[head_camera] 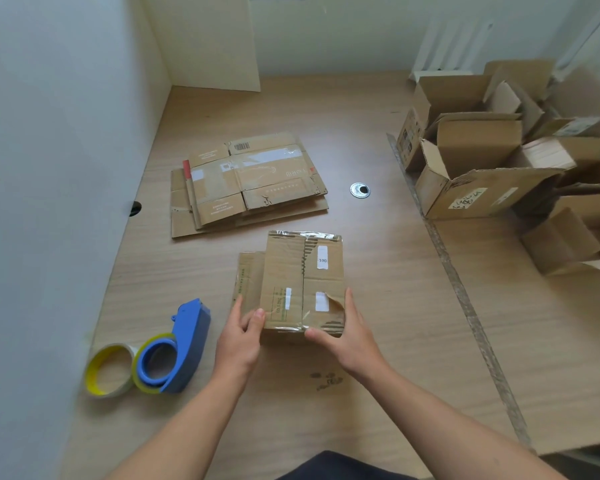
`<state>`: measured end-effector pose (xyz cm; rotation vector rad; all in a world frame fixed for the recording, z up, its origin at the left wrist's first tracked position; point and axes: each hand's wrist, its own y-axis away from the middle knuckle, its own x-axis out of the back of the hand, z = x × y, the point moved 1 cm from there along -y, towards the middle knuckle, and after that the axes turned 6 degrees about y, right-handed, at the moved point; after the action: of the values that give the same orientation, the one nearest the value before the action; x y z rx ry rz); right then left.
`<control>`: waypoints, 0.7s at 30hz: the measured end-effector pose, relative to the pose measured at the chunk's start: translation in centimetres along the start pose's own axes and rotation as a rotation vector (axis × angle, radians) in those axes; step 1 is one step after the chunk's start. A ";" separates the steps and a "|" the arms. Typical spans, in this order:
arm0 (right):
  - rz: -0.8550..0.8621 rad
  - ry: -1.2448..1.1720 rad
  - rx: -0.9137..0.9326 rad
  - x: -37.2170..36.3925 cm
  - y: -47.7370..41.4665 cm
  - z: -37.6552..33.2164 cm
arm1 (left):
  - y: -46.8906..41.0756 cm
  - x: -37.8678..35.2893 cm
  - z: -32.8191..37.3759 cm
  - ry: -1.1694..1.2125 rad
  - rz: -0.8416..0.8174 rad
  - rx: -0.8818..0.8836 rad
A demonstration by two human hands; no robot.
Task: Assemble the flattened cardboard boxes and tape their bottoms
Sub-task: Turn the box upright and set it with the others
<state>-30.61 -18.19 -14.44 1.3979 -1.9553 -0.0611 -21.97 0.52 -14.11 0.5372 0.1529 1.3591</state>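
I had the small cardboard box point(303, 282) in front of me on the wooden table point(378, 306), its flapped face turned up toward me with the two flaps meeting along a seam down the middle. A white sticker marked "100" point(322, 258) sat near the far right corner of that face, and two more white labels lay lower down, either side of the seam; old clear tape clung to the far edge and the near edge. My left hand point(239, 336) gripped the box at its near left corner, thumb pressed on top and fingers wrapped around the side flap. My right hand point(343, 332) clasped the near right corner, thumb along the near edge and fingers up the right side, just beside a torn patch of cardboard. Both hands were closed on the box. To my left, on the table, stood the blue tape dispenser point(177, 351) with a roll loaded, and touching it a loose roll of tape point(110, 370) with a yellow core. Farther back lay a stack of flattened cardboard boxes point(248, 183), well apart from the one I held. Off to the right sat a cluster of assembled open boxes point(492, 161), and between them and the stack was a round metal grommet point(360, 190) set in the tabletop.
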 end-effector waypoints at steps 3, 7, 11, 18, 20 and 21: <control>0.070 0.059 0.047 0.1 0.0 -0.2 | 0.8 -0.3 0.3 -0.021 0.028 -0.060; 0.120 -0.028 0.121 0.6 0.2 -0.9 | 1.4 -0.9 1.4 -0.073 0.025 -0.159; 0.183 -0.093 0.163 0.5 0.6 -1.8 | 1.6 -1.5 2.7 -0.168 -0.003 -0.210; -0.009 -0.019 0.133 2.3 0.4 -1.1 | 0.9 0.8 5.8 -0.226 0.020 -0.465; 0.159 -0.007 0.083 4.0 -0.2 -1.2 | 1.1 1.7 6.0 -0.299 0.019 -0.594; 0.282 -0.040 0.044 5.1 -0.5 -1.4 | 1.3 2.0 6.0 -0.343 0.018 -0.662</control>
<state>-30.18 -22.20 -11.00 1.1435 -2.1799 0.0860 -20.22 0.88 -7.92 0.2011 -0.5673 1.2235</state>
